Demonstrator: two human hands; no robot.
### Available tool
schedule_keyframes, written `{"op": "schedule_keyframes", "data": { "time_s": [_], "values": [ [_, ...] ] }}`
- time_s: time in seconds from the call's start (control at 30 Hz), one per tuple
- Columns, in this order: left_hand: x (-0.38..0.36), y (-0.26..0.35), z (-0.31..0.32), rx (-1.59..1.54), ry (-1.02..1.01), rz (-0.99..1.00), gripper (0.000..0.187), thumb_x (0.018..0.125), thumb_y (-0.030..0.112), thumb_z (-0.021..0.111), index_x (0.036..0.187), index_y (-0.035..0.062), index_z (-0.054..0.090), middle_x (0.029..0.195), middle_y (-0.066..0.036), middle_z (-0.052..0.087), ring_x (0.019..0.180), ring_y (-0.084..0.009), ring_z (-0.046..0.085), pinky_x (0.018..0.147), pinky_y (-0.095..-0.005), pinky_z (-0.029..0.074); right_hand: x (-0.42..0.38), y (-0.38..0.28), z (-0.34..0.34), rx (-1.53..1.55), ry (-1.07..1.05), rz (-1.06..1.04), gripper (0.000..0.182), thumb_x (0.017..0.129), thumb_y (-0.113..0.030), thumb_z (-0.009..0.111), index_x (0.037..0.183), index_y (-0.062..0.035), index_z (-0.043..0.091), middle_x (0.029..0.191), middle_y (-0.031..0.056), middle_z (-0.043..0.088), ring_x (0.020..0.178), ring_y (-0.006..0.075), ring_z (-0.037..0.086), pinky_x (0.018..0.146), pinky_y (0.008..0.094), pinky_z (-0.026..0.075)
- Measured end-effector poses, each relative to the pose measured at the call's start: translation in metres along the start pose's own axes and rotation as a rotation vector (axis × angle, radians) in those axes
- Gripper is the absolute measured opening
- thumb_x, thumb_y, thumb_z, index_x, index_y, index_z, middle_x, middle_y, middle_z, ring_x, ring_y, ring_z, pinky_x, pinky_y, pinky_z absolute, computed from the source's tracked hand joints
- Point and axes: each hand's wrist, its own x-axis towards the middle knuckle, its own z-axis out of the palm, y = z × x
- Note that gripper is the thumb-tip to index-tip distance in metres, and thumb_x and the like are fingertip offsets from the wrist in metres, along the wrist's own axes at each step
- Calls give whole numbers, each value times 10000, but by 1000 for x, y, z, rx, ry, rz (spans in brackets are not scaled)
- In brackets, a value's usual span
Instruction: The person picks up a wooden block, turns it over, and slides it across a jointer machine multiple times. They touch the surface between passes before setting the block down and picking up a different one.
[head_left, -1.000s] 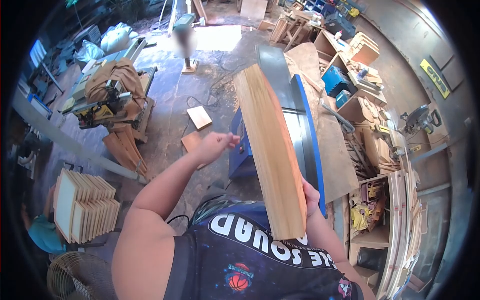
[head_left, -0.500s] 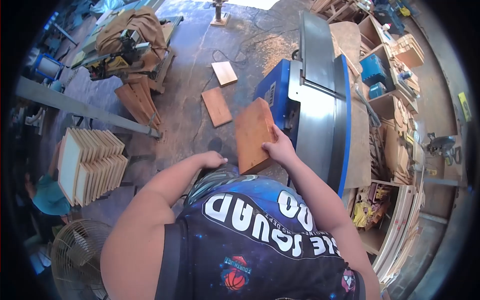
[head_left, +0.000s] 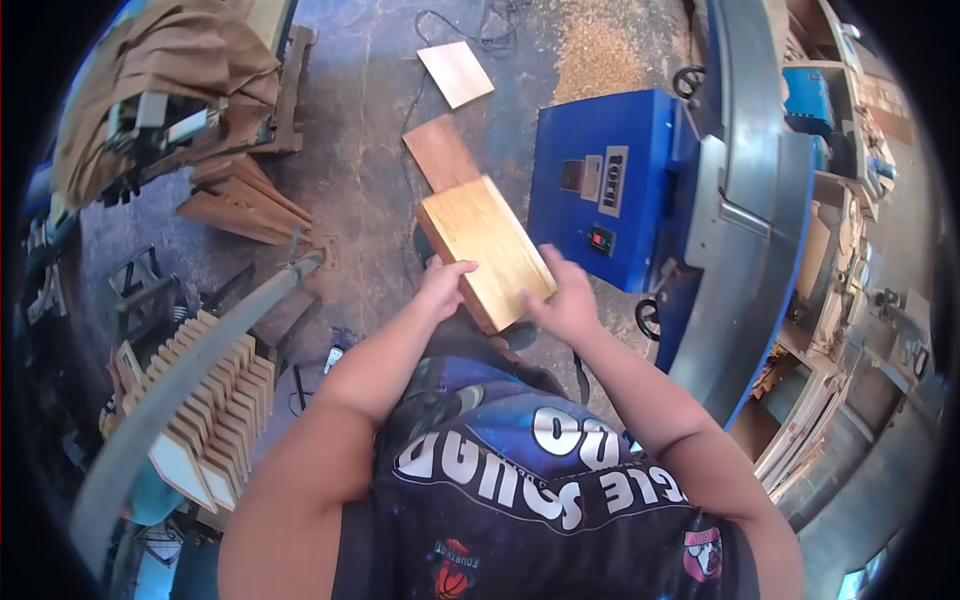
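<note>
A thick wooden board is tilted in front of my body, its pale, grained broad face turned up and a darker reddish edge along its left side. My left hand is closed on the left edge, thumb over the face and fingers hidden beneath. On the right edge is my right hand, slightly blurred, with its thumb over the face and its fingers along the side. Beyond the board, a reddish-brown wooden piece lies on the floor, partly covered from view. A paler square piece lies farther off.
A blue machine with a red switch and long metal bed stands close on my right. Sawdust lies behind it. At left are a slanting metal bar, stacked wooden panels, leaning planks and a cloth-covered bench.
The board has turned and moved slightly left, now showing a paler face. My left hand has come up from beside my body to grip it. The view has shifted toward the blue machine's front.
</note>
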Motion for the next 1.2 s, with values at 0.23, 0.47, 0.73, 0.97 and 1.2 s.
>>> {"op": "schedule_keyframes", "data": {
  "time_s": [0.23, 0.47, 0.73, 0.97, 1.2],
  "values": [
    [111, 107, -38, -158, -231, 64, 748, 926, 55, 642, 1595, 123, 313, 1520, -138, 514, 1390, -357, 543, 1092, -597, 497, 130, 9, 81, 1853, -237, 753, 754, 976, -304, 712, 1588, -97, 324, 1546, 149, 497, 1399, 381, 527, 1092, 632, 460],
    [257, 217, -62, 247, 95, 15, 698, 1054, 404, 635, 1588, 50, 358, 1492, -176, 580, 1355, -314, 592, 1108, -495, 489, 335, 16, 126, 1705, 49, 624, 519, 989, -136, 664, 1455, -91, 439, 1427, 99, 588, 1278, 257, 609, 970, 459, 536],
    [313, 196, -228, 1380, 367, 119, 743, 961, 443, 732, 1489, -36, 521, 1420, -258, 637, 1328, -358, 621, 1127, -426, 479, 495, 106, 153, 1405, -56, 666, 744, 979, -352, 761, 1511, 25, 403, 1473, 193, 569, 1389, 326, 543, 1050, 498, 530],
    [394, 190, -239, 1695, 326, 61, 644, 970, 412, 702, 1455, 7, 578, 1416, -271, 625, 1314, -405, 608, 1125, -452, 480, 470, 180, 254, 357, -511, 700, 903, 836, -648, 799, 1278, 129, 673, 1309, 308, 684, 1262, 395, 654, 1074, 432, 498],
    [527, 211, -198, 1786, 267, 183, 712, 969, 444, 687, 1510, 14, 518, 1490, -272, 567, 1377, -412, 557, 1173, -450, 449, 403, 180, 376, 683, -610, 999, 885, 840, -494, 841, 1463, 62, 550, 1500, 243, 567, 1226, 365, 633, 906, 487, 556]
  ]
}}
